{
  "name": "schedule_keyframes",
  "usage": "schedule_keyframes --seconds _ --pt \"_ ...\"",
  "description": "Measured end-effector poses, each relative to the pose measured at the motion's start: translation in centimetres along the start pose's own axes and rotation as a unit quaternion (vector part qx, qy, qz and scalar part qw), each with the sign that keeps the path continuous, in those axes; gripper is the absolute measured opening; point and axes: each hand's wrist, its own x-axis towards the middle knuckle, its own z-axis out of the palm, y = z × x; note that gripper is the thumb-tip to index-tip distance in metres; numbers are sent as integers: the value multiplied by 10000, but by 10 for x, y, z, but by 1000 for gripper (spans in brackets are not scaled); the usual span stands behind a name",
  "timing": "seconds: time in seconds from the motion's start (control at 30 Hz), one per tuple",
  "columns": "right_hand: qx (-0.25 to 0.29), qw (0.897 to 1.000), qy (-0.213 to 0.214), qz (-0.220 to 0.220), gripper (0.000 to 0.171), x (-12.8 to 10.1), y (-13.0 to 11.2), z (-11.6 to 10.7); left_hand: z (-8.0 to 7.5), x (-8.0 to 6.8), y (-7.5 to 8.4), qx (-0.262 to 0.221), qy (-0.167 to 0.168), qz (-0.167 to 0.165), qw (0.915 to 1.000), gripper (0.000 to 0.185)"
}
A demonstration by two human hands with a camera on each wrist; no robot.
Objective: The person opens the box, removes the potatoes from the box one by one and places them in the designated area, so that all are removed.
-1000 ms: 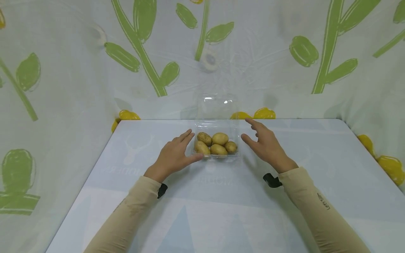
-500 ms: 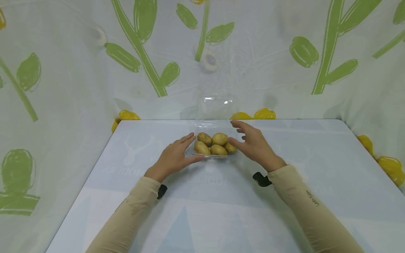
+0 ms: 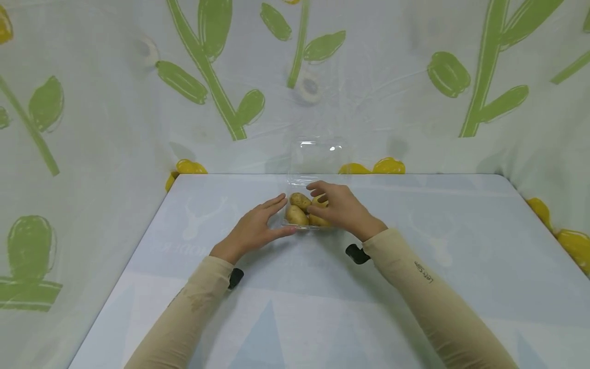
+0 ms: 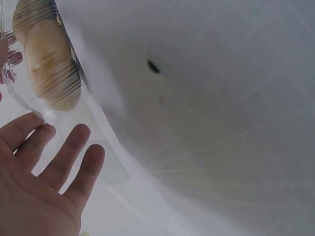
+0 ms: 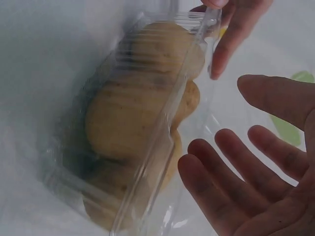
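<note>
A clear plastic clamshell container (image 3: 295,226) sits near the table's back edge, its lid (image 3: 318,159) raised at the back. Several potatoes (image 3: 297,215) lie inside. My left hand (image 3: 251,228) spans the container's left end, fingers extended along the side and thumb by the front rim. In the left wrist view, its fingertips (image 4: 37,118) are right at the clear wall. My right hand (image 3: 343,207) is over the container's right part, fingers loosely bent and spread, holding nothing; it hides some potatoes in the head view. The right wrist view shows potatoes (image 5: 128,118) through the clear wall.
The white printed table (image 3: 295,307) extends in front and to both sides. A curtain (image 3: 378,102) with green plant prints rises behind the table. Small black devices (image 3: 357,253) sit at both wrists.
My right hand has moved left, from beside the container to over its right part, covering some potatoes. My left hand, the container and its raised lid have stayed nearly still.
</note>
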Motion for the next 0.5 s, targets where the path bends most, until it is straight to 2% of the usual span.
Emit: schedule_keyframes --seconds 0.17,0.5 --pt "-45 9996 -280 -8 47 8 -3 7 -1 0 0 9 -39 -6 10000 92" --pt "-261 9980 -575 -34 43 19 -6 18 -1 0 0 -143 -17 -59 9999 89"
